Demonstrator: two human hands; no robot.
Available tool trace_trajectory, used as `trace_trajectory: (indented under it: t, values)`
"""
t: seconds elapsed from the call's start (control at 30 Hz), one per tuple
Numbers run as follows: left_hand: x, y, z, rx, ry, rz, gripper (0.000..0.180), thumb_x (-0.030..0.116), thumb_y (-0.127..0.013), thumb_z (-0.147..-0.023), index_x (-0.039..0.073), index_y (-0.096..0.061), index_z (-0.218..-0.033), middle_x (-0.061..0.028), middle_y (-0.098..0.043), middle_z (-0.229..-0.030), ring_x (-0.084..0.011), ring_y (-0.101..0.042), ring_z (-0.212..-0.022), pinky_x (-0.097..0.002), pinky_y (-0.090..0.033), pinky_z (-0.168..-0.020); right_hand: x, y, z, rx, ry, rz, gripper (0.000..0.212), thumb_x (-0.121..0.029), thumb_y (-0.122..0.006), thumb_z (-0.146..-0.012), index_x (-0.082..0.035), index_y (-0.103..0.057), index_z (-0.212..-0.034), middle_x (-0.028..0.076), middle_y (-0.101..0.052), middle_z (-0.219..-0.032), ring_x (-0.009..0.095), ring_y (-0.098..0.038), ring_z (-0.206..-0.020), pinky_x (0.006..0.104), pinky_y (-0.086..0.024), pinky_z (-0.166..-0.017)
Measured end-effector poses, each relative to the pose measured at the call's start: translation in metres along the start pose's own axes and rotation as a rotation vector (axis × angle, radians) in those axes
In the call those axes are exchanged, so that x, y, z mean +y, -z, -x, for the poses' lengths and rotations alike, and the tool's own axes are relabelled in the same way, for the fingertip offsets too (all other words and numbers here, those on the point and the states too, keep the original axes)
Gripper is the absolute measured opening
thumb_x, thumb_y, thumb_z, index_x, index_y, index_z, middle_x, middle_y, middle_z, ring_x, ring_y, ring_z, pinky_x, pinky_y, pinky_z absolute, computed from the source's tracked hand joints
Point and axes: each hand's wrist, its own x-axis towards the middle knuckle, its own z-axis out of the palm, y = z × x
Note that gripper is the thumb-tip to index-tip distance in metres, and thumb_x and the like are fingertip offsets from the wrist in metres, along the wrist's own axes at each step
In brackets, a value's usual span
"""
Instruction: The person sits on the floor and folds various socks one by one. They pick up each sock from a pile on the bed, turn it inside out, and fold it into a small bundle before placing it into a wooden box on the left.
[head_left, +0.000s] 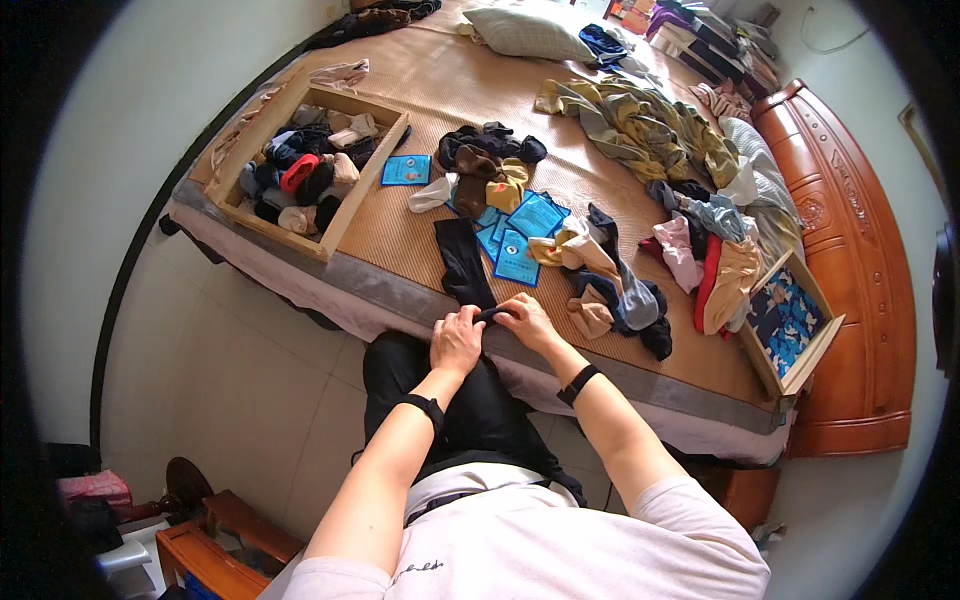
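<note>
Both my hands grip the near end of a black sock (463, 262), which lies stretched away from me over the bed's front edge. My left hand (457, 340) is closed on one side of that end, and my right hand (524, 322) pinches the other side. Just beyond are several blue flat packets (517, 258), partly overlapping. A heap of dark and brown socks (478, 175) lies behind them, with a white sock (432, 195) at its left. To the right of the packets spreads a pile of mixed socks (620, 285).
At the left, a wooden drawer (345, 225) holds many rolled socks. A single blue packet (406, 170) lies beside it. On the right are piled clothes (715, 255), a smaller wooden drawer (830, 335) and the carved headboard (810, 200). A yellow-grey blanket (640, 125) and pillow (530, 35) lie farther back.
</note>
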Motion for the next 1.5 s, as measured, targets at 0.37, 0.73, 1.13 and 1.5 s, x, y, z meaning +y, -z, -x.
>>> trace_trajectory:
  t: [0.37, 0.73, 1.13, 1.5]
  values:
    - [0.002, 0.002, 0.006, 0.140, -0.247, -0.309, 0.042, 0.020, -0.068, -0.079, 0.014, -0.053, -0.117, -0.0020, -0.053, -0.119, -0.0220, -0.048, -0.115, -0.0367, -0.038, -0.097, -0.041, -0.005, -0.024, -0.012, -0.395, 0.151, 0.044, -0.047, -0.066, -0.082, -0.008, -0.068, -0.102, 0.014, -0.065, -0.100, 0.034, -0.061, -0.100, 0.0443, -0.048, -0.085]
    - [-0.001, -0.010, -0.010, 0.143, -0.069, -0.185, 0.025, 0.011, -0.051, -0.087, 0.015, -0.059, -0.110, -0.0021, -0.060, -0.109, -0.0220, -0.056, -0.105, -0.0366, -0.045, -0.089, -0.007, -0.010, 0.006, 0.106, 0.105, -0.244, 0.062, 0.002, -0.076, -0.069, -0.018, -0.062, -0.125, 0.003, -0.048, -0.101, 0.015, -0.051, -0.082, 0.0271, -0.048, -0.075]
    - [-0.015, -0.001, -0.001, 0.004, 0.121, 0.177, 0.023, 0.021, -0.061, -0.087, 0.011, -0.051, -0.106, -0.0103, -0.065, -0.100, -0.0319, -0.060, -0.098, -0.0439, -0.045, -0.086, -0.021, -0.004, 0.004, 0.042, 0.024, 0.068, 0.034, -0.024, -0.076, -0.076, -0.015, -0.068, -0.107, 0.005, -0.055, -0.091, 0.022, -0.055, -0.088, 0.0341, -0.047, -0.078]
    - [-0.009, -0.005, -0.004, 0.148, 0.206, 0.021, 0.033, 0.038, -0.054, -0.093, 0.008, -0.057, -0.107, -0.0141, -0.066, -0.101, -0.0340, -0.060, -0.099, -0.0436, -0.048, -0.084, -0.042, 0.004, -0.016, -0.054, -0.260, 0.082, 0.054, -0.053, -0.054, -0.090, -0.003, -0.066, -0.107, 0.018, -0.066, -0.106, 0.034, -0.062, -0.103, 0.0435, -0.048, -0.084]
